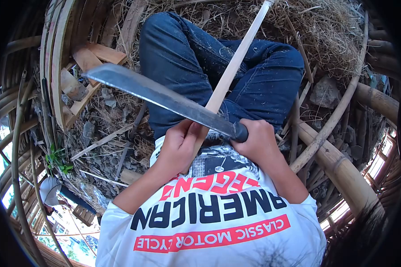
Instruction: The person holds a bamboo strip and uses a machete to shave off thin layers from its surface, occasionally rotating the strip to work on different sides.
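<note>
Holding one pale wooden stick (pixel 238 60) in the left hand (pixel 178 144), closed around the lower part near the belly, with the thumb laid along the wood just below the blade. Gripping one big knife (pixel 165 98) in the right hand (pixel 260 139), curled tight around the dark handle (pixel 240 132).

Pointing the stick up and away from the left hand, slanting to the right between two bent knees, ahead and to the left of the right hand. Reaching the blade across the front of the stick, just above the left hand, with the tip well out to the left. Cannot tell whether pressing into the wood or only passing over it.

Wearing one pair of blue jeans (pixel 173 58), flecked with pale bits, and one white shirt (pixel 209 222) with three lines of lettering. To the right, one grey stone (pixel 325 92), one long thin branch (pixel 320 141) and at least two thick bamboo poles (pixel 348 178). To the left, several planks (pixel 57 66), too overlapped to count, and one small green plant (pixel 58 159). Beyond the knees, dry straw (pixel 338 49).
</note>
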Demonstrator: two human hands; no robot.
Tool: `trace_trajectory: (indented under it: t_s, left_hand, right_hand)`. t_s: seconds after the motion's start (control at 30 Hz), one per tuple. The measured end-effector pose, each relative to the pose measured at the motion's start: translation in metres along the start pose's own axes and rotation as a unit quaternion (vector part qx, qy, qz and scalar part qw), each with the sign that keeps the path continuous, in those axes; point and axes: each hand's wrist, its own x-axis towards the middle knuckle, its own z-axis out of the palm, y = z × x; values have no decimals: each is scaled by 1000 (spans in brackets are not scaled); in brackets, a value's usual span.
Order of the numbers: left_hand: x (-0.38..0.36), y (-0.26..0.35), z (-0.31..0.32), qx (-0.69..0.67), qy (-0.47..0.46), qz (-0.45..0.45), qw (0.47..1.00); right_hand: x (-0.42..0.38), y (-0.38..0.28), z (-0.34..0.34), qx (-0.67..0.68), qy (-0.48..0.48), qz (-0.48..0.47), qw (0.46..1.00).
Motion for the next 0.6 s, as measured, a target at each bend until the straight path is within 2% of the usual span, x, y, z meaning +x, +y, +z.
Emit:
trace_trajectory:
  t_s: [0.23, 0.3, 0.33, 0.4, 0.6]
  left_hand:
    - [-2, -4, -4, 31, -18, -29, 999]
    - [-2, -10, -1, 29, 6, 38, 999]
    - [-3, -11, -3, 29, 6, 36, 999]
    - [-7, -10, -9, 59, -25, 18, 998]
    - [-4, -11, -8, 45, -14, 9, 999]
  right_hand:
    - [9, 5, 2, -75, 1, -14, 997]
    - [10, 7, 0, -118, 37, -31, 992]
    - [15, 10, -3, -117, 35, -30, 992]
    - [32, 21, -13, -93, 75, 77, 990]
    - [61, 32, -31, -138, 60, 83, 985]
